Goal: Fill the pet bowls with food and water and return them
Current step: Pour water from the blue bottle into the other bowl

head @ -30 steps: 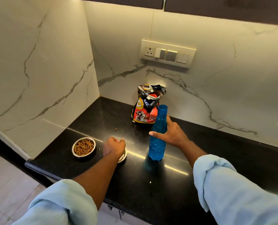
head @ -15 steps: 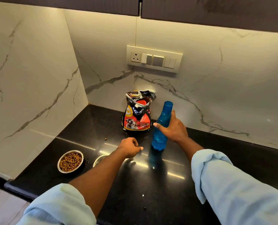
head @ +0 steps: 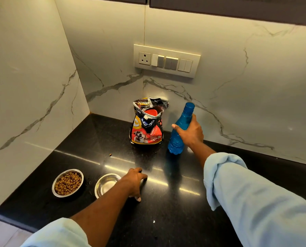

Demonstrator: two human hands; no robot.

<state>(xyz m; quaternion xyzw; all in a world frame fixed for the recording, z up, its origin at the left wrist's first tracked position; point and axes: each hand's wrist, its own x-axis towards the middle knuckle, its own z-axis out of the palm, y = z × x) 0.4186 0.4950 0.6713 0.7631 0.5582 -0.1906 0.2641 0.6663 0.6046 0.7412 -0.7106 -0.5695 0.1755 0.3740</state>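
Head view: the empty bowl (head: 105, 184) lies lower left of the blue bottle (head: 175, 142), which the right hand (head: 189, 132) grips mid-body, neck leaning upper right. The nearer left hand (head: 134, 180) rests loose-fingered beside that bowl, holding nothing. Two bowls, one holding kibble (head: 67, 182); one bottle; one food bag (head: 147, 125).

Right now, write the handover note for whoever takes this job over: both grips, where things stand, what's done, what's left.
Right grip holds the blue bottle round its middle, tilted, beside the open food bag at the back wall.
Left grip rests on the counter, holding nothing, at the right rim of the empty steel bowl.
Done: the kibble bowl is filled, left of the empty one.
Left: water into the empty steel bowl, then return both bowls.
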